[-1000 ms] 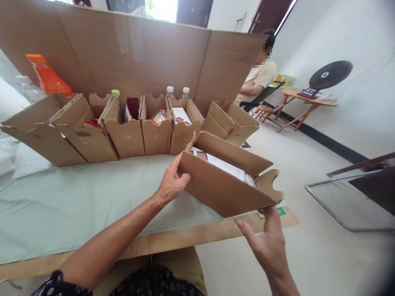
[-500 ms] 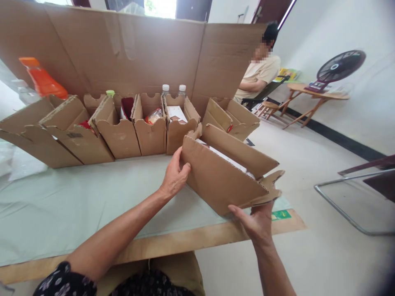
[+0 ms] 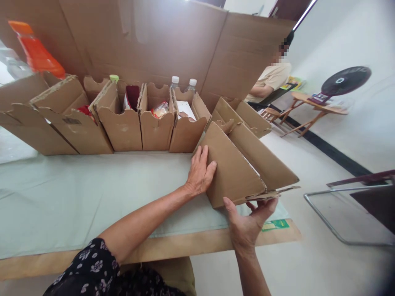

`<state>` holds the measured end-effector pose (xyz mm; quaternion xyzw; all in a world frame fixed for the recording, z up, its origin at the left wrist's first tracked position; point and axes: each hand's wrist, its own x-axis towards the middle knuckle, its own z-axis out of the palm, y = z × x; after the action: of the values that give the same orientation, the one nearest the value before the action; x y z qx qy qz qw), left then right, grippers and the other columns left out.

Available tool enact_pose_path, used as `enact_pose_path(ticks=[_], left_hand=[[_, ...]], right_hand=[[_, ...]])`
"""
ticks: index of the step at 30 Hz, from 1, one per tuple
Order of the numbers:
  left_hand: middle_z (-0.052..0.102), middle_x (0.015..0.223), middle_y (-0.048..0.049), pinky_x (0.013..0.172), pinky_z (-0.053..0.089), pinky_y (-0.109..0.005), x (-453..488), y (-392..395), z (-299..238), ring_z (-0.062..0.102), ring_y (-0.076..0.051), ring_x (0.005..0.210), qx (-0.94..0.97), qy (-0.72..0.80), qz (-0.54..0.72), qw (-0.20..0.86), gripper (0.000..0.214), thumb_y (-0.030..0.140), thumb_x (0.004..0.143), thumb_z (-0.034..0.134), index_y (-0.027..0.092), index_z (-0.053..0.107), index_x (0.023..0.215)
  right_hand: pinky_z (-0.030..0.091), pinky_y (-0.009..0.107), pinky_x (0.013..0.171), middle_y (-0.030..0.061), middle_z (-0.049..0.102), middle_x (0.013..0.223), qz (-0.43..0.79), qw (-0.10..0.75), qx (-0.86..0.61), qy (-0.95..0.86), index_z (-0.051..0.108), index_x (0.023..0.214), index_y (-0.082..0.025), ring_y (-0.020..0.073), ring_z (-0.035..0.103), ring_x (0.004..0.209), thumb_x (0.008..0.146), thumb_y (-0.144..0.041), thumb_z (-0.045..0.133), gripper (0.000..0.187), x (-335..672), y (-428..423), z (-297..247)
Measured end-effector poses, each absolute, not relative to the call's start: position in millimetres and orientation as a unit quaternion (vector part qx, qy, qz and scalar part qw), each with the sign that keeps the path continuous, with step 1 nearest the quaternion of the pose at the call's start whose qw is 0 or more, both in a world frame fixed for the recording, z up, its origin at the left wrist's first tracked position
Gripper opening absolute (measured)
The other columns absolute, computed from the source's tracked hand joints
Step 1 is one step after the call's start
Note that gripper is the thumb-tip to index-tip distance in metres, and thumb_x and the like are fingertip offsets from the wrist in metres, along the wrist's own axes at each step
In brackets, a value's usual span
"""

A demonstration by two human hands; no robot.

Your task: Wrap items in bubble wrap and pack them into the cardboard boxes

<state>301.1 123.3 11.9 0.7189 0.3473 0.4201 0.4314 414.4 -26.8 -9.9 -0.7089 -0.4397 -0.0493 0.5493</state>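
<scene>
Between my two hands is an open-topped cardboard box [image 3: 236,164], tilted at the right end of the table. My left hand [image 3: 200,172] presses its fingers and thumb against the box's near left side. My right hand [image 3: 248,220] grips the lower front end, thumb on the near side and fingers under the torn flap. A sliver of something white shows inside, mostly hidden by the walls. Behind it stands a row of similar cardboard boxes [image 3: 121,129]. One holds a white packet [image 3: 185,110], another a clear plastic-wrapped item [image 3: 160,110].
A tall cardboard panel [image 3: 148,45] rises behind the boxes. An orange bottle [image 3: 38,51] and white-capped bottles [image 3: 175,81] stand by the row. Pale green cloth [image 3: 92,197] covers the table. To the right are a seated person [image 3: 271,78], a fan [image 3: 345,80] and a metal-framed chair [image 3: 327,222].
The box has turned and moved back toward the right end of the row, its inside now less visible. Both hands moved with it. The camera view has shifted.
</scene>
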Motion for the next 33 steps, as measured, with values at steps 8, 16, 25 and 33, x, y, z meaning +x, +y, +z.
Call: enact_pose_path(ticks=[8,16,25,33], left_hand=[[0.015,0.178,-0.0175,0.135,0.007,-0.05,299.4,123.6,1.2,0.008,-0.026,0.167,0.724,0.334,0.391,0.459,0.073,0.049,0.104,0.035,0.014,0.021,0.166],[0.016,0.177,-0.0204,0.134,0.009,-0.052,296.6,118.5,-14.0,0.009,-0.028,0.166,0.745,0.313,0.389,0.442,0.075,0.051,0.103,0.036,0.011,0.023,0.166],[0.021,0.177,-0.0149,0.134,0.017,-0.052,297.7,105.2,-18.9,0.016,-0.029,0.165,0.773,0.275,0.399,0.409,0.074,0.054,0.101,0.04,0.019,0.029,0.165],[0.019,0.177,-0.0171,0.133,0.019,-0.055,297.2,99.3,-16.0,0.016,-0.032,0.165,0.76,0.287,0.399,0.424,0.073,0.054,0.102,0.041,0.018,0.03,0.165]], right_hand=[[0.049,0.058,0.107,0.0202,0.026,0.168,-0.059,0.537,-0.704,-0.461,0.005,0.167,-0.03,0.0382,0.037,0.15,0.075,-0.061,0.084,0.126,406.5,-14.0,-9.6],[0.052,0.056,0.105,0.0189,0.031,0.167,-0.036,0.536,-0.699,-0.472,0.009,0.167,-0.03,0.0361,0.042,0.147,0.072,-0.057,0.086,0.125,411.3,-7.5,-2.3],[0.056,0.055,0.099,0.0185,0.031,0.165,-0.033,0.533,-0.702,-0.471,0.01,0.167,-0.032,0.0379,0.043,0.146,0.074,-0.053,0.086,0.122,412.7,-16.0,-7.0],[0.053,0.056,0.104,0.021,0.033,0.165,-0.032,0.507,-0.709,-0.488,0.008,0.168,-0.025,0.037,0.045,0.146,0.074,-0.058,0.081,0.123,435.2,30.2,-3.5]])
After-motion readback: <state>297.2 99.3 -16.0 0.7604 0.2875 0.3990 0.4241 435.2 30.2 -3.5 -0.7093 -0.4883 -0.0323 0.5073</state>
